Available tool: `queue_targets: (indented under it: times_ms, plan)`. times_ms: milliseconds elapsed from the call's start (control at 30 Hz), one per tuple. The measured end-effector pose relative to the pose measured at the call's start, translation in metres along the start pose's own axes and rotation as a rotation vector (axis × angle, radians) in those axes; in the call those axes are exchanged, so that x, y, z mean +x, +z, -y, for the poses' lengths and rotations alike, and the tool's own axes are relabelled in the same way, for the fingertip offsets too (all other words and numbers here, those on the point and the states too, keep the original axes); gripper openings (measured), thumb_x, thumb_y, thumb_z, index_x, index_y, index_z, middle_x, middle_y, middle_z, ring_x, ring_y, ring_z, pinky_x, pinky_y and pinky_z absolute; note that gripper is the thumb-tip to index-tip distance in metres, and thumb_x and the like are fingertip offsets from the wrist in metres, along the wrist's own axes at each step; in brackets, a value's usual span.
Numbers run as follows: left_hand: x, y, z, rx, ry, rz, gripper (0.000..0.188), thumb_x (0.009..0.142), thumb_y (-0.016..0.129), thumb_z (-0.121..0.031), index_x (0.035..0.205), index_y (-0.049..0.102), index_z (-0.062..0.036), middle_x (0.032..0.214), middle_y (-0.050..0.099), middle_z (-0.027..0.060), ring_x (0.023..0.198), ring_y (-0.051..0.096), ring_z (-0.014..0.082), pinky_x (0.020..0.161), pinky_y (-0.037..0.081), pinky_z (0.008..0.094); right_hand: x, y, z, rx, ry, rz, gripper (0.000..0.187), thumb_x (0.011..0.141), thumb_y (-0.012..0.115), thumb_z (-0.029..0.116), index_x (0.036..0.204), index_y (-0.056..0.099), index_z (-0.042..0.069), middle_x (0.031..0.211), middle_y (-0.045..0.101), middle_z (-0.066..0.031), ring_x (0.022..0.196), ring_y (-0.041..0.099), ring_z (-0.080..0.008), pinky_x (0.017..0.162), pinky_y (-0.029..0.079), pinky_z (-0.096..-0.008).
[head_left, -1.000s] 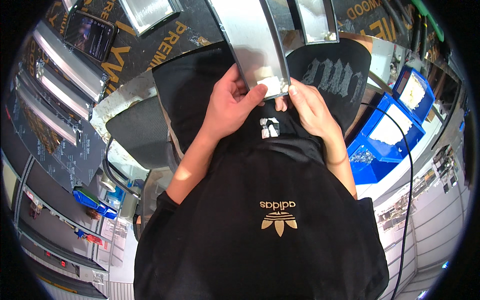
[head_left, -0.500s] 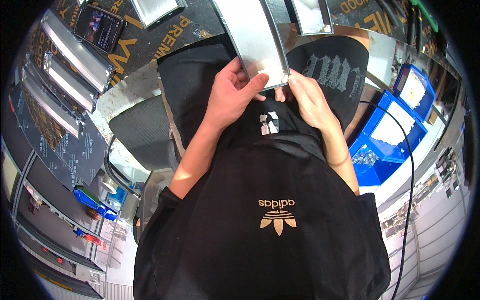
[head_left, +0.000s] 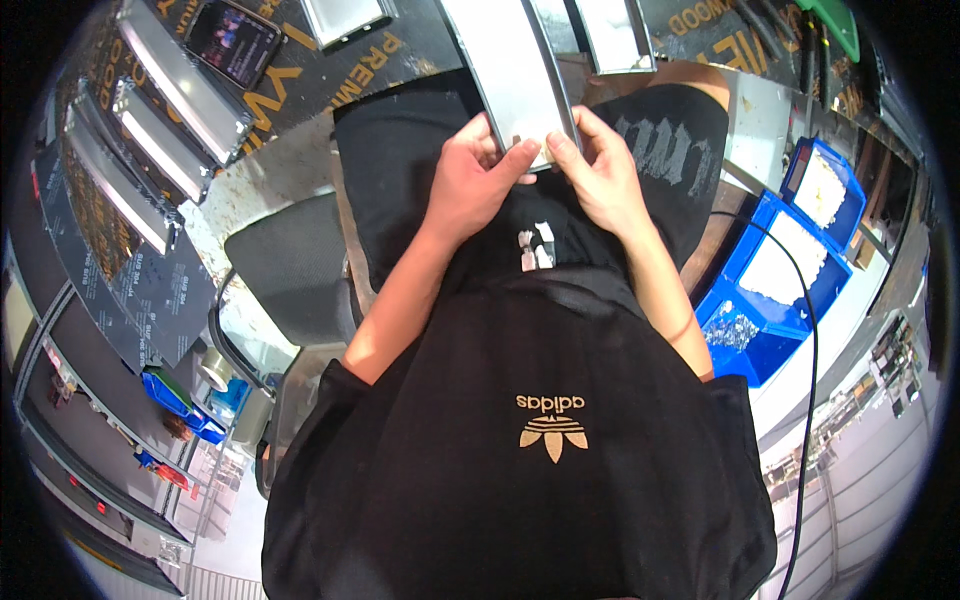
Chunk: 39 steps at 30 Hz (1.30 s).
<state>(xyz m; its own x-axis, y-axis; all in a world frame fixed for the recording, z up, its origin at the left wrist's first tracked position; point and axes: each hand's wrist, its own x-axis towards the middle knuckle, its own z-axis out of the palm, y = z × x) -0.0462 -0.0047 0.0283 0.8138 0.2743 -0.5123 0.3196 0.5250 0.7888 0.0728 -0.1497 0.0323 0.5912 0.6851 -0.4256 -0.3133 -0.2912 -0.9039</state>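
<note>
A long silver metal channel with raised dark side edges reaches from the bench toward me, its near end over my lap. My left hand grips the left side of that end, thumb lying on the inner face. On the opposite side, my right hand holds the corner, its thumb pressed inside the channel. Near the thumbs sits a small pale piece, whose kind I cannot make out. The fingers under the channel are mostly hidden.
More silver channels lie at the left, another just right of the held one. A phone rests on the dark printed bench sheet. Blue bins with white pieces and small metal parts stand at the right, a black cable beside them.
My right thumb has moved from the channel's right corner onto its inner face, next to the left thumb. The channel's near end has shifted slightly away from me.
</note>
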Motion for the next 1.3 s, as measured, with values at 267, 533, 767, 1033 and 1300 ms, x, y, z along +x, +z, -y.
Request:
queue_targets:
  times_ms: [267,533,767,1033,1300]
  plan:
    - [0.005,0.009,-0.002,0.054,0.12,-0.041,0.032,0.102,0.065,-0.011,0.13,0.056,0.0007,0.093,0.065,0.0018,0.073,0.059,0.0059,0.06,0.052,0.0245,0.007,-0.008,0.001,-0.1,-0.129,0.028,0.025,0.096,0.068,0.016,0.115,0.068,0.0,0.106,0.074,-0.0096,0.101,0.066,-0.0155,0.091,0.053,-0.0343]
    - [0.004,0.012,0.002,0.191,0.106,-0.119,0.037,0.102,0.068,-0.022,0.131,0.058,-0.0002,0.094,0.069,0.002,0.071,0.061,0.004,0.058,0.052,0.0229,0.016,-0.005,-0.03,-0.02,-0.107,0.009,0.028,0.102,0.068,0.021,0.119,0.062,0.0,0.104,0.068,-0.0015,0.093,0.062,-0.0089,0.084,0.051,-0.0271]
    - [0.001,0.016,-0.003,0.245,0.184,-0.12,0.033,0.103,0.067,-0.023,0.126,0.06,0.0,0.09,0.069,0.0029,0.065,0.06,0.0061,0.056,0.05,0.024,0.015,-0.01,-0.019,-0.143,-0.087,0.005,0.039,0.096,0.073,0.025,0.123,0.068,-0.003,0.113,0.075,-0.0145,0.102,0.069,-0.0172,0.089,0.054,-0.0343]
    - [0.01,0.014,0.009,0.285,0.202,-0.185,0.026,0.102,0.066,-0.025,0.113,0.064,-0.0012,0.077,0.066,0.0018,0.057,0.059,0.0065,0.051,0.047,0.0254,0.012,-0.001,0.0,-0.043,-0.19,-0.002,0.024,0.104,0.064,0.024,0.1,0.068,0.0,0.085,0.068,-0.0004,0.08,0.057,-0.0052,0.073,0.048,-0.0262]
    - [0.013,0.017,0.011,0.195,0.126,-0.217,0.032,0.103,0.066,-0.031,0.116,0.064,-0.0017,0.08,0.062,-0.0026,0.062,0.056,0.0046,0.052,0.048,0.0233,0.014,0.009,0.0,-0.039,-0.126,-0.085,0.026,0.101,0.069,0.024,0.099,0.069,-0.002,0.084,0.072,-0.0027,0.078,0.061,-0.0063,0.072,0.05,-0.0275]
